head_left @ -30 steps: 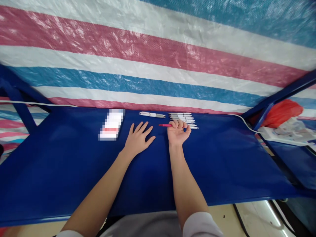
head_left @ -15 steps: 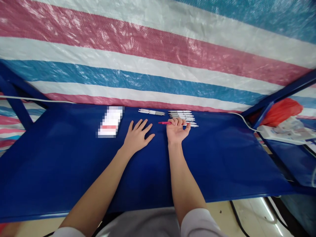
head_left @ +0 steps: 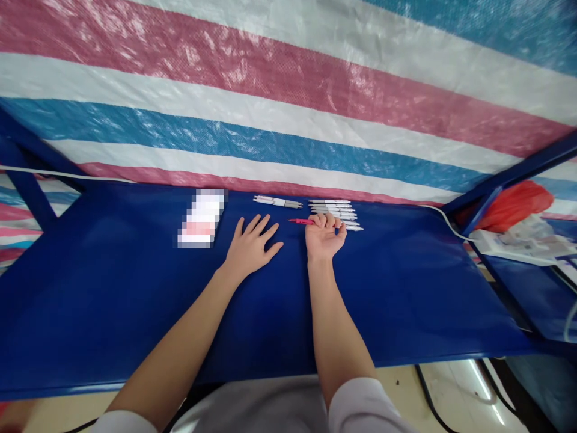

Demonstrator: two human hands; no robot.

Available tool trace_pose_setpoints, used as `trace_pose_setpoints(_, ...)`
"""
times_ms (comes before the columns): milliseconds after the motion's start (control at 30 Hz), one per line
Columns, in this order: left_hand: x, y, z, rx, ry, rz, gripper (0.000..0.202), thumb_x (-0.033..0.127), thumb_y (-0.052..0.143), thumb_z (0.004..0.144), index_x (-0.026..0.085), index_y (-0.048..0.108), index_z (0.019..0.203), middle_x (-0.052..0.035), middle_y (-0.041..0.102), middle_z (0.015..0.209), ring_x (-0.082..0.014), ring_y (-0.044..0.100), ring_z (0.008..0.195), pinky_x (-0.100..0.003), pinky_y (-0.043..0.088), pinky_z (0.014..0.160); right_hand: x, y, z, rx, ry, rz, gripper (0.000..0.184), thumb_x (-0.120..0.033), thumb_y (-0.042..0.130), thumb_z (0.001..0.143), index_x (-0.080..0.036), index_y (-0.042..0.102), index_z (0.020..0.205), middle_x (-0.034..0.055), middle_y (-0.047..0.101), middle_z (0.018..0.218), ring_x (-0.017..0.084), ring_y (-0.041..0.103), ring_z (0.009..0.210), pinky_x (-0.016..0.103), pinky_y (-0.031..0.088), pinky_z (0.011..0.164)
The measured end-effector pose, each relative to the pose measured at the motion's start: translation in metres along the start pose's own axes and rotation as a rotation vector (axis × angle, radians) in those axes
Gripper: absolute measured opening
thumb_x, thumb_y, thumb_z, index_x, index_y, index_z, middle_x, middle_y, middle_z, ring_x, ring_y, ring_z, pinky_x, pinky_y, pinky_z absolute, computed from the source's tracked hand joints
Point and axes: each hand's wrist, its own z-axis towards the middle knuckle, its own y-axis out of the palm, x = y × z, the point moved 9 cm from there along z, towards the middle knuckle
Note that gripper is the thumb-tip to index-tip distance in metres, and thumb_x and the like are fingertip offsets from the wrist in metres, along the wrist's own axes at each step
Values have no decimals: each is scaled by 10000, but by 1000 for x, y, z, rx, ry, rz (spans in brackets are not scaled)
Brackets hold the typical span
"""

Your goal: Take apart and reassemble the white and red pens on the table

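Right hand [head_left: 325, 236] sits palm up, fingers curled round pink pen [head_left: 300, 221]; pointed end juts toward left hand [head_left: 249, 248], which lies palm down, fingers spread, unclenched. White pens [head_left: 333, 209] just beyond right hand.

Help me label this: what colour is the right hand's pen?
The pen shows pink, seen best in the head view.

The blue table [head_left: 135, 288] carried a pale oblong thing [head_left: 201, 218] (pixelated beyond recognition), a few white-and-grey pens [head_left: 285, 203] near its back edge and, beside them, a row of white pens [head_left: 333, 209].
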Motion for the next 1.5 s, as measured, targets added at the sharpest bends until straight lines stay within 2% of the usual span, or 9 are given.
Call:
trace_pose_setpoints(200, 1, 0, 0, -5, 7, 3, 494, 488, 449, 914, 247, 539, 1336, -81, 431, 1467, -312, 355, 1370, -554, 169, 1145, 1, 3, -1, -25, 27, 53, 269, -359, 355, 885, -227, 347, 650, -66, 270, 592, 119, 312, 523, 277, 369, 521)
trace_pose_setpoints(500, 1, 0, 0, 0, 14, 25, 492, 485, 437, 920, 234, 547, 1329, -91, 440, 1459, -312, 359, 1367, -552, 170, 1142, 2, -4, 1, 16, 33, 112, 260, -361, 378, 866, -227, 341, 647, -72, 254, 572, 119, 298, 514, 273, 360, 517)
trace_pose_setpoints(767, 2, -3, -1, -4, 20, 73, 484, 485, 423, 928, 243, 542, 1331, -83, 437, 1462, -298, 360, 1369, -544, 185, 1139, 1, -7, 2, 7, 13, 34, 236, -312, 400, 836, -224, 325, 631, -71, 219, 579, 120, 270, 520, 274, 350, 532)
trace_pose_setpoints(967, 1, -4, -1, 21, 21, 47, 476, 477, 456, 920, 216, 566, 1302, -97, 471, 1436, -310, 389, 1348, -551, 212, 1126, -4, 1, -3, -38, -36, -191, 354, -474, 329, 893, -231, 336, 636, -68, 180, 621, 129, 257, 537, 282, 348, 550)
trace_pose_setpoints(1100, 1, -16, 2, 117, 2, -26, 409, 401, 435, 947, 203, 581, 1274, -88, 585, 1327, -289, 501, 1258, -530, 256, 1111, -2, 7, -8, -55, -47, -263, 415, -529, 289, 908, -232, 329, 621, -67, 161, 624, 133, 245, 534, 283, 341, 543)
trace_pose_setpoints(1267, 23, -45, 9, 287, 102, -117, 354, 305, 410, 970, 180, 581, 1252, -79, 649, 1233, -220, 580, 1159, -444, 305, 1099, 6, 16, -16, -74, 6, -172, 435, -537, 312, 918, -230, 353, 613, -69, 180, 608, 125, 261, 526, 268, 344, 533)
trace_pose_setpoints(1400, 44, -50, 14, 299, 202, -128, 322, 272, 418, 972, 182, 592, 1228, -73, 659, 1215, -212, 596, 1122, -439, 306, 1096, 8, 23, -23, -82, 25, -180, 428, -524, 350, 920, -233, 360, 606, -69, 207, 586, 122, 279, 514, 271, 368, 532)
trace_pose_setpoints(1500, 50, -46, 15, 291, 259, -102, 279, 280, 460, 960, 186, 631, 1159, -65, 679, 1170, -221, 615, 1068, -441, 343, 1061, 6, 25, -27, -66, 7, -226, 422, -518, 365, 918, -238, 364, 602, -67, 246, 567, 121, 311, 509, 281, 403, 548)
